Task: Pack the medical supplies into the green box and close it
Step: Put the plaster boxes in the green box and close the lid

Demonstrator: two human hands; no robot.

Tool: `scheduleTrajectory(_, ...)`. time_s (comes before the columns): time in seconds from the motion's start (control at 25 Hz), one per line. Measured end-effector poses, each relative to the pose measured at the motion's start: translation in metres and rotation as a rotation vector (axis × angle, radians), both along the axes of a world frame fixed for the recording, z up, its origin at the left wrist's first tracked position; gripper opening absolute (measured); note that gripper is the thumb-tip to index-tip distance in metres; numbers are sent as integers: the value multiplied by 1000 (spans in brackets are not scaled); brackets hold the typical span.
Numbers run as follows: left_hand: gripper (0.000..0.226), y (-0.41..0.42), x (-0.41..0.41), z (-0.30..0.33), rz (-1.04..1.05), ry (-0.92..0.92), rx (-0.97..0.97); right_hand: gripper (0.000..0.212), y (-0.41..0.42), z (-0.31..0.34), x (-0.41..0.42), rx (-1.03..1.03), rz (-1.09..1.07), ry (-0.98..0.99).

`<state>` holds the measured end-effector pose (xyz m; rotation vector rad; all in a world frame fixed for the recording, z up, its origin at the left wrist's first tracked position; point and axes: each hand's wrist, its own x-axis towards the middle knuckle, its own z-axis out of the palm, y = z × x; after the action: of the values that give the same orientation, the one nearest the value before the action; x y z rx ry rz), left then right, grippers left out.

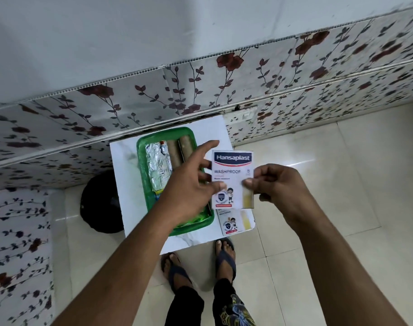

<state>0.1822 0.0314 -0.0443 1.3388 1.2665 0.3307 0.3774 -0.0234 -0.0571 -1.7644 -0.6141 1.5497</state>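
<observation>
A Hansaplast packet is being pinched at its edges by the left hand and right hand — just right of the green box, lid off, on the white table.

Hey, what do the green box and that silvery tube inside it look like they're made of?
The green box looks like glossy, slightly see-through plastic: its rim shines and light passes through the wall. The silvery tube looks like crinkled metal foil or foil laminate, judging by its creases and mirror-like glints; which one I cannot tell.
</observation>
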Motion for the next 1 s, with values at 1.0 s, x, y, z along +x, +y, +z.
scheduleTrajectory(1.0, 69, 43, -105, -52, -298, 968, 575, 11, -4, -40, -13, -188, 62, -602)
